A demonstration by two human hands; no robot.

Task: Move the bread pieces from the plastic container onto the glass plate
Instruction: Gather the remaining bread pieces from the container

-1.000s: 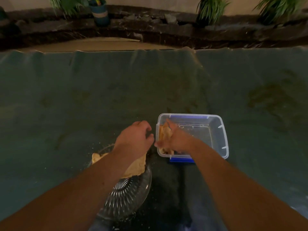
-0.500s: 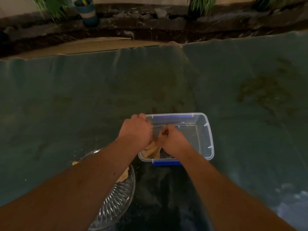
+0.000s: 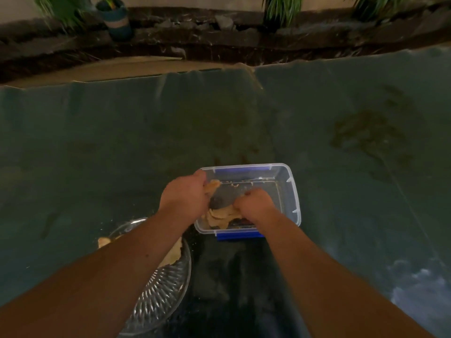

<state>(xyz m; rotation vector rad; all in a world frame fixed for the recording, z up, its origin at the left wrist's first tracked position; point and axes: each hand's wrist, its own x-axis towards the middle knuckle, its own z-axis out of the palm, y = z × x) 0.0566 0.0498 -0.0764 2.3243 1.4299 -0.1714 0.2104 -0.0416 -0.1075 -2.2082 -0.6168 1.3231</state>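
Plastic container holds both hands: left hand pinching a bread piece, right hand fingers curled shut over bread pieces

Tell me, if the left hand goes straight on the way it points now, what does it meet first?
Probably the far wall of the plastic container. The left hand points away from the person, over the container's left end, with a bread piece at its fingertips. Depth is unclear, so it might pass above the rim.

Pale torn bread pieces lie heaped in the near-left corner of the clear plastic container with blue clips. More bread rests on the ribbed glass plate, near-left of it.
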